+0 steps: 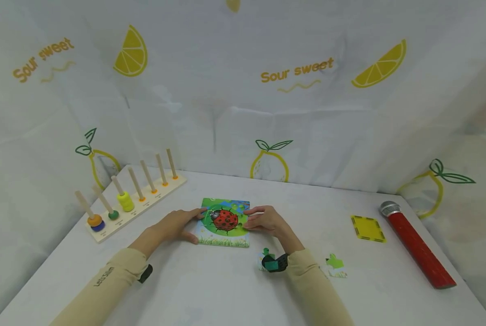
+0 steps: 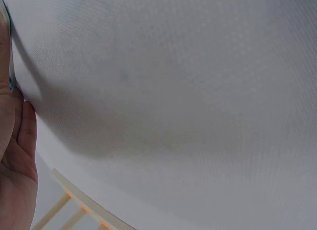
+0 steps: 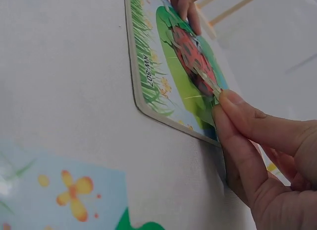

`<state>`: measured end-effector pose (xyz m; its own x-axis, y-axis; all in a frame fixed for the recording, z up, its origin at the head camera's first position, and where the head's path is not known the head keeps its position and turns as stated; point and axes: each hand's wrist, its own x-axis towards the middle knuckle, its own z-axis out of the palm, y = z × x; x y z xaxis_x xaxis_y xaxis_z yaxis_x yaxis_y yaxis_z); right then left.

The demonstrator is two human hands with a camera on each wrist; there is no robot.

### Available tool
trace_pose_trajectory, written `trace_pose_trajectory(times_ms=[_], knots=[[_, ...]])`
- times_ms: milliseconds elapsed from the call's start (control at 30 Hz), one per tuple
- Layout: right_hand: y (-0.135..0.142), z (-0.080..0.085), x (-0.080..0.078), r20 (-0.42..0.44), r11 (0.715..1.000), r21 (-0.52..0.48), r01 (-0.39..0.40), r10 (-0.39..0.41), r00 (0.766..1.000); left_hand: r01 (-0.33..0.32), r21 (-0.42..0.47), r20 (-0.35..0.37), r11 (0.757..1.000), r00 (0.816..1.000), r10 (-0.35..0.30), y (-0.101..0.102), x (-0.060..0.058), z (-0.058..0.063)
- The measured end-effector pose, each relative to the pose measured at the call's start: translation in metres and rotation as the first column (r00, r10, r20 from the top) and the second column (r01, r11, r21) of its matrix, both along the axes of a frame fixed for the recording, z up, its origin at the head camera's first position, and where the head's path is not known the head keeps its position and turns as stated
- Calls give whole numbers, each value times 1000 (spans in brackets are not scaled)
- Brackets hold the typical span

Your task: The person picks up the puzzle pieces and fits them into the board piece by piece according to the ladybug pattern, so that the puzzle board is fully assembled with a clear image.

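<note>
A ladybug jigsaw puzzle board (image 1: 222,241) lies flat on the white table, its printed side up. My left hand (image 1: 177,224) rests against the board's left edge, with fingertips on its upper left part and the thumb by the lower left. In the left wrist view only part of the left hand (image 2: 19,160) shows. Over the board's right side, my right hand (image 1: 267,220) pinches a thin puzzle piece (image 3: 210,82) between thumb and index finger. The piece is tilted above the ladybug picture in the right wrist view; its printed face is mostly hidden.
One loose puzzle piece (image 1: 266,254) lies partly under the right wrist; another puzzle piece (image 1: 335,262) is farther right. A pegged stacking board (image 1: 145,203) with colored beads stands at left. On the right are a yellow square frame (image 1: 368,228) and a red toy microphone (image 1: 420,249).
</note>
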<state>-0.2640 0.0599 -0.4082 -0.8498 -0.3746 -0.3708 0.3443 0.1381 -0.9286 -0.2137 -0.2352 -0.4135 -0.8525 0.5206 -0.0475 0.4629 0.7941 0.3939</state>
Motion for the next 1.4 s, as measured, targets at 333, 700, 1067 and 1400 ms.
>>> trace_pose_trajectory(times_ms=[333,700,1067,1400], knots=[[-14,5,1,-80,976,215,32,-15,997,1,8,-2,1000,1000,-1,1,-1,0],[-20,13,3,-251,902,430,47,70,966,7,7,-6,1000,1000,-7,-1,-1,-1],[-23,15,6,-308,860,505,70,103,946,4,7,-8,1000,1000,-4,-1,0,2],[-23,10,9,-347,843,529,97,110,931,10,13,-10,1000,1000,-10,-2,0,1]])
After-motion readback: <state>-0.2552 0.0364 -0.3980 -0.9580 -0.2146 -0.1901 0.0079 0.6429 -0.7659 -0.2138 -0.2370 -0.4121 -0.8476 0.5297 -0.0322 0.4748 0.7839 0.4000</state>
